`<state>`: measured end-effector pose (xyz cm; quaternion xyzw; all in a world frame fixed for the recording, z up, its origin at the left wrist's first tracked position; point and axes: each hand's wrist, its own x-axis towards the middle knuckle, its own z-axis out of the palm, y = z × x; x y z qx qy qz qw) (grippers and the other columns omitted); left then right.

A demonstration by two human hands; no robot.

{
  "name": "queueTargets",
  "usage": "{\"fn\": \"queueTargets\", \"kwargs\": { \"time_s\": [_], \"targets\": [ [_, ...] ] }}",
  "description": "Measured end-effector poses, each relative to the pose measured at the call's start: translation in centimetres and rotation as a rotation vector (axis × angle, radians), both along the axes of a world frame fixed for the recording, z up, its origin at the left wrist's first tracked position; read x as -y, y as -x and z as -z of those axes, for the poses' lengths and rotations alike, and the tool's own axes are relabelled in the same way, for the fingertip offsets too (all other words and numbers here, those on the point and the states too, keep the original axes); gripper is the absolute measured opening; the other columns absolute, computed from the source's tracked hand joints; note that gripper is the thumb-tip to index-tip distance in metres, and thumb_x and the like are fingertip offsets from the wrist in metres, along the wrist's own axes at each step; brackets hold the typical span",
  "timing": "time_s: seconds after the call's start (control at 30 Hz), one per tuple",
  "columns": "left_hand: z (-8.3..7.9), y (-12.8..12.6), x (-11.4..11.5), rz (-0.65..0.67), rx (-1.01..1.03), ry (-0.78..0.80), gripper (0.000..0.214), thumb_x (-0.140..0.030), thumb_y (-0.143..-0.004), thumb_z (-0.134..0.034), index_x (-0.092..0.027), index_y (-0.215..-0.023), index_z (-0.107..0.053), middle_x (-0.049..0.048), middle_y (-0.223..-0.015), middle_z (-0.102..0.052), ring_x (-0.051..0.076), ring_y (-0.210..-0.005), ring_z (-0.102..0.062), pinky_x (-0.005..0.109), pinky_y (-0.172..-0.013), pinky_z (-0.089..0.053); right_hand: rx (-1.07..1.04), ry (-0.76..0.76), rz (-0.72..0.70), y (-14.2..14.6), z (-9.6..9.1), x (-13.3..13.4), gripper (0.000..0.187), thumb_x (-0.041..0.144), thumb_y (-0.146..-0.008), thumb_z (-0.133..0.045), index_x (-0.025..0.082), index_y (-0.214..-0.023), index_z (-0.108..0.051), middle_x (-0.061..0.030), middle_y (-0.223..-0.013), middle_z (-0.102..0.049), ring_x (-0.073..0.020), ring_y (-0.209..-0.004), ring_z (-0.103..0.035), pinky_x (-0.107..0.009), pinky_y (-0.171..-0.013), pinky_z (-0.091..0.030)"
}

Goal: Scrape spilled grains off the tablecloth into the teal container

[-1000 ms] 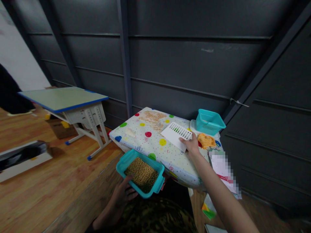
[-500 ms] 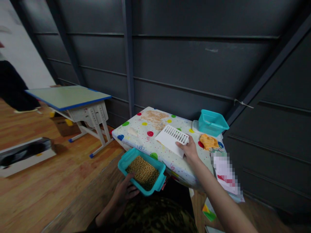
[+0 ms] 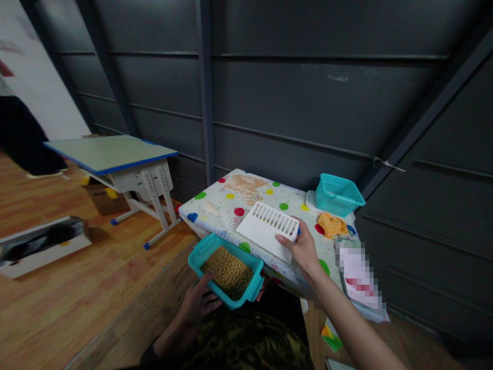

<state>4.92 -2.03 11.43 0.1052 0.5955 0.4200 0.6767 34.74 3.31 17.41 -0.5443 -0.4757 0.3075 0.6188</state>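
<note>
My left hand is closed on the near left rim of a teal plastic tub, its thumb over the edge and its fingers underneath. Round tan beans lie in the tub, which I hold just below the table's front edge. In my right hand is a white slotted plastic scoop, gripped at its right end with the thumb on top. The scoop's plain front edge faces the tub, over the table's near side. Behind it, small tan grains are scattered on the dotted tablecloth.
At the table's right are a second teal tub, a crumpled orange cloth and a blurred paper. A whitish lump sits at the left. A dark wall stands behind; another desk and a person are to the left.
My right hand has brought the white scoop slightly toward me and the tub, and more of its flat face shows. The left hand and tub are nearly still.
</note>
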Motion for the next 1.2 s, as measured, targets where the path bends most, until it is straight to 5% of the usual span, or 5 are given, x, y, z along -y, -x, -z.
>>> {"fn": "queueTargets", "kwargs": {
  "time_s": [0.13,0.37,0.8,1.2],
  "targets": [
    [0.4,0.1,-0.1,0.011,-0.031,0.000,0.011,-0.027,-0.111,-0.065,-0.018,-0.116,-0.066,0.0031,-0.083,-0.073,0.021,-0.071,-0.075,0.033,-0.071,-0.068,0.054,-0.077,0.207,-2.9,0.1,-4.1,0.072,0.044,-0.063,-0.094,0.026,-0.126,-0.066,-0.0104,-0.119,-0.083,-0.0366,-0.112,-0.078,-0.059,-0.108,-0.062],
    [4.7,0.8,-1.3,-0.034,-0.081,0.007,0.028,-0.036,-0.100,-0.079,-0.023,-0.123,-0.070,0.0060,-0.095,-0.080,0.028,-0.082,-0.080,0.049,-0.090,-0.071,0.145,-0.039,0.436,-5.8,1.6,-9.2,0.071,0.040,-0.063,-0.086,0.025,-0.129,-0.063,-0.0115,-0.127,-0.080,-0.0370,-0.119,-0.075,-0.059,-0.114,-0.056],
    [3.0,1.0,-0.1,0.011,-0.038,-0.063,0.027,-0.036,-0.101,-0.077,-0.023,-0.122,-0.067,0.0088,-0.103,-0.082,0.030,-0.089,-0.083,0.047,-0.091,-0.070,0.101,-0.003,0.398,-5.8,3.4,-9.4,0.065,0.042,-0.062,-0.087,0.027,-0.120,-0.063,-0.0092,-0.117,-0.081,-0.0357,-0.113,-0.076,-0.057,-0.109,-0.059],
    [3.5,0.9,-0.4,-0.042,-0.046,-0.011,0.033,-0.035,-0.098,-0.082,-0.023,-0.125,-0.068,0.0074,-0.101,-0.084,0.029,-0.090,-0.085,0.057,-0.104,-0.070,0.089,-0.024,0.368,-5.1,3.3,-9.1,0.067,0.044,-0.062,-0.087,0.026,-0.121,-0.063,-0.0108,-0.120,-0.082,-0.0367,-0.111,-0.077,-0.057,-0.107,-0.060]
  ]
}}
